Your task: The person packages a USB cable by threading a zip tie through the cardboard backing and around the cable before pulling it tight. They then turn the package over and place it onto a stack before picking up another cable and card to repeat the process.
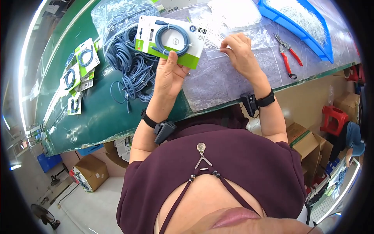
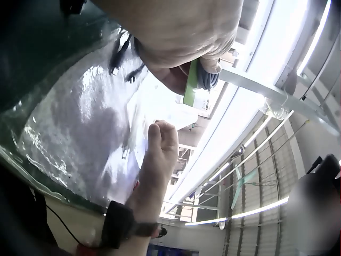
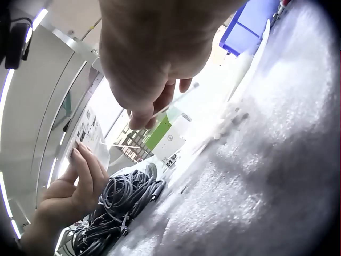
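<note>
My left hand (image 1: 170, 76) holds a white and green card (image 1: 145, 36) upright by its lower edge, thumb in front. A blue-grey cable (image 1: 186, 38) lies coiled against the card's face. To the right, apart from the card, my right hand (image 1: 242, 55) is raised with thumb and fingertips together. In the right wrist view, that hand (image 3: 154, 58) pinches a thin white strip (image 3: 178, 99), whose far end sticks out past the fingers. The left wrist view shows only the card's green edge (image 2: 191, 84) under the left hand (image 2: 181, 32).
Loose blue cables (image 1: 134, 76) and a plastic bag (image 1: 105, 19) lie left of the card. Several carded cables (image 1: 86, 57) are farther left. White strips (image 1: 235, 13) lie behind the right hand, with red-handled pliers (image 1: 285, 61) and a blue tray (image 1: 298, 28) to the right.
</note>
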`<action>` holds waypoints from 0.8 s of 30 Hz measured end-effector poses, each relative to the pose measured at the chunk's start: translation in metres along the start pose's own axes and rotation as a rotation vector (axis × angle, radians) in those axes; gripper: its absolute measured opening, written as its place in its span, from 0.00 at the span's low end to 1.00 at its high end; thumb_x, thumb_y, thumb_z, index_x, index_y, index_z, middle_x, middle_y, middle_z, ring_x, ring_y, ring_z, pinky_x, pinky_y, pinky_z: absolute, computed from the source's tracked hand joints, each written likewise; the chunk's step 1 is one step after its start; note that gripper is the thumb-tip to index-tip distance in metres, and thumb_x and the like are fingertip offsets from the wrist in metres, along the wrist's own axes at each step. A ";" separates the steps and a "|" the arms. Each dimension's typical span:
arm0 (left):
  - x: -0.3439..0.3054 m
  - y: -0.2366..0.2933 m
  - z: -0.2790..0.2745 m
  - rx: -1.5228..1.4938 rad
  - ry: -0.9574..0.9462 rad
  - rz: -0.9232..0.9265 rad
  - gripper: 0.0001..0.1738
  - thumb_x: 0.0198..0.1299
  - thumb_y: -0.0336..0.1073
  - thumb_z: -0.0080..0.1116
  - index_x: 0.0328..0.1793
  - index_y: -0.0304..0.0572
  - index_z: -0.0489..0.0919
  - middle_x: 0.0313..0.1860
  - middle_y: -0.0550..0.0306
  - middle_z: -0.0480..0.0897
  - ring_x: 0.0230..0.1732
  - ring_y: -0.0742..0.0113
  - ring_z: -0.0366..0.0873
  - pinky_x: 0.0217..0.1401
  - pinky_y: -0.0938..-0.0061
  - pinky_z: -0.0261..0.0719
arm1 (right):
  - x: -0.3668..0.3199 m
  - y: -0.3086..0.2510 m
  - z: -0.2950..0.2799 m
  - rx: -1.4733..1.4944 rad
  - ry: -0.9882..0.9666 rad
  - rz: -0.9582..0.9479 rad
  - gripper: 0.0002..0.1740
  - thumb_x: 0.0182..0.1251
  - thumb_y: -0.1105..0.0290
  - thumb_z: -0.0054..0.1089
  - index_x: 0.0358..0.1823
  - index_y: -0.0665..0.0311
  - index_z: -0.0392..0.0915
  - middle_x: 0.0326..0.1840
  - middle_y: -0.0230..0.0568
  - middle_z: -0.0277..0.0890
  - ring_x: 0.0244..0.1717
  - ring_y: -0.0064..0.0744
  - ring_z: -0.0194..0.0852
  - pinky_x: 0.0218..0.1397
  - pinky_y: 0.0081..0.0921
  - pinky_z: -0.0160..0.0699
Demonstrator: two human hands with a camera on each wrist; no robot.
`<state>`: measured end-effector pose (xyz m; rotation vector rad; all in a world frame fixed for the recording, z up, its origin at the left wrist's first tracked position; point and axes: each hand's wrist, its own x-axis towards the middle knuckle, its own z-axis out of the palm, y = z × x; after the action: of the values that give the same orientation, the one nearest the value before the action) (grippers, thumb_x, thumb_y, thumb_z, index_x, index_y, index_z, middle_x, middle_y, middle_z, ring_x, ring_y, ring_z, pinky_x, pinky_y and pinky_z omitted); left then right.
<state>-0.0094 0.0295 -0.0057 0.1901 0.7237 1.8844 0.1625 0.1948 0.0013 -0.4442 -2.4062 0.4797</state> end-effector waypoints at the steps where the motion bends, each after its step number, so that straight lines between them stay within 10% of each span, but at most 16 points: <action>1: -0.002 0.002 0.005 0.010 0.005 0.013 0.19 0.66 0.37 0.59 0.60 0.44 0.72 0.57 0.56 0.78 0.56 0.61 0.79 0.57 0.63 0.80 | 0.003 -0.003 -0.001 0.080 -0.003 -0.033 0.06 0.55 0.77 0.65 0.32 0.62 0.76 0.33 0.33 0.75 0.39 0.35 0.70 0.50 0.29 0.65; 12: -0.001 -0.001 0.032 -1.057 -0.376 -0.513 0.17 0.66 0.34 0.58 0.57 0.36 0.68 0.40 0.59 0.75 0.38 0.69 0.76 0.41 0.78 0.80 | 0.026 -0.077 -0.042 0.317 0.213 0.010 0.07 0.49 0.80 0.66 0.28 0.61 0.77 0.27 0.32 0.74 0.34 0.35 0.70 0.46 0.28 0.64; 24: 0.000 -0.010 0.040 -1.120 -0.420 -0.594 0.14 0.63 0.23 0.51 0.54 0.36 0.66 0.36 0.57 0.73 0.32 0.69 0.76 0.31 0.80 0.78 | 0.026 -0.082 -0.041 0.190 0.291 -0.040 0.08 0.47 0.79 0.66 0.27 0.60 0.77 0.27 0.32 0.74 0.34 0.35 0.70 0.46 0.31 0.65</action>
<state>0.0161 0.0481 0.0209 -0.3120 -0.5557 1.3540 0.1538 0.1434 0.0808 -0.3548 -2.0642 0.5780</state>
